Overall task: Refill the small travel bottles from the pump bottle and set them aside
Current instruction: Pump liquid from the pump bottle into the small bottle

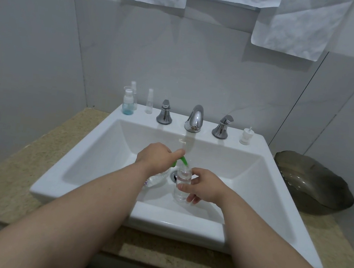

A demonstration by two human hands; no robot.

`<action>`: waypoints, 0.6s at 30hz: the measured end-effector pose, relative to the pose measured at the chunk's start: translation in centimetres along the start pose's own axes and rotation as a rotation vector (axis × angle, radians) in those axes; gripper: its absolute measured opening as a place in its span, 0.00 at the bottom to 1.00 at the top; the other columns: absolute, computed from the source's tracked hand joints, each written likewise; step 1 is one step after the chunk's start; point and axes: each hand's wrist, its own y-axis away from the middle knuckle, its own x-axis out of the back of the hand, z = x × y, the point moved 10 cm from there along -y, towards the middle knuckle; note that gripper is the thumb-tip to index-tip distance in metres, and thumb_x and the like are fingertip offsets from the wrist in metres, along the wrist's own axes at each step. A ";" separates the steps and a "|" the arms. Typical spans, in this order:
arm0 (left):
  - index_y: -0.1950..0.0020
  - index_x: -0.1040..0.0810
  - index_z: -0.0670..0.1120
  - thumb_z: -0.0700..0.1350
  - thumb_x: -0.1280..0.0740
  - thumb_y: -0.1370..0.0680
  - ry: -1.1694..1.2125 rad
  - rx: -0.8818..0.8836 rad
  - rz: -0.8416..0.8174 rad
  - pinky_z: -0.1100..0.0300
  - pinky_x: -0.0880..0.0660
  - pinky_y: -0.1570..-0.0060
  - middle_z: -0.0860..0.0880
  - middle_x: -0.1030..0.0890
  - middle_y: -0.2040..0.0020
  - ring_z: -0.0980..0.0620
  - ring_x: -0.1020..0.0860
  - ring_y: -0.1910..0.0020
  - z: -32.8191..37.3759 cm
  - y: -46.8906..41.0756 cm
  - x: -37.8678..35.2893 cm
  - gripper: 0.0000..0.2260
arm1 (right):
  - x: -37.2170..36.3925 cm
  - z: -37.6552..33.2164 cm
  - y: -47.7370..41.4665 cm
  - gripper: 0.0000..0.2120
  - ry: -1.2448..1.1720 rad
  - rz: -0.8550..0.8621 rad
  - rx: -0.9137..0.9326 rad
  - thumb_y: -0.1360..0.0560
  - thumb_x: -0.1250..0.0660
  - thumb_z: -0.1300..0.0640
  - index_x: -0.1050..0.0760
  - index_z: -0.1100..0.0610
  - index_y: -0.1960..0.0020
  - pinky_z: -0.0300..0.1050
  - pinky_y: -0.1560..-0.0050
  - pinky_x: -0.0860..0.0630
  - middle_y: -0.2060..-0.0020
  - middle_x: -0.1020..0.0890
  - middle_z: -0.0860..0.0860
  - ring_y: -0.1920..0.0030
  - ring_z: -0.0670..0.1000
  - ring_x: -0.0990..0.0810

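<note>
Over sink (103,147), pump bottle's (155,179) nozzle (181,159) meets travel bottle (182,176).

Two bare forearms reaching over the sink (51,182), left hand (157,156) curled round the pump bottle (155,179), right hand (204,187) pinching a small travel bottle (181,189) upright.

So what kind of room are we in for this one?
Most likely a bathroom: a white sink with a chrome faucet set into a speckled counter, a tiled wall behind, and small bottles on the sink's ledge.
</note>
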 end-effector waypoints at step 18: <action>0.66 0.22 0.47 0.64 0.40 0.25 -0.020 -0.014 -0.005 0.57 0.30 0.64 0.50 0.26 0.70 0.49 0.28 0.68 0.2 0.0 -0.1 0.23 | -0.1 0.4 -0.3 0.17 0.031 -0.007 -0.016 0.25 0.23 0.55 0.24 0.57 0.39 0.44 0.64 0.19 0.57 0.14 0.53 0.63 0.55 0.14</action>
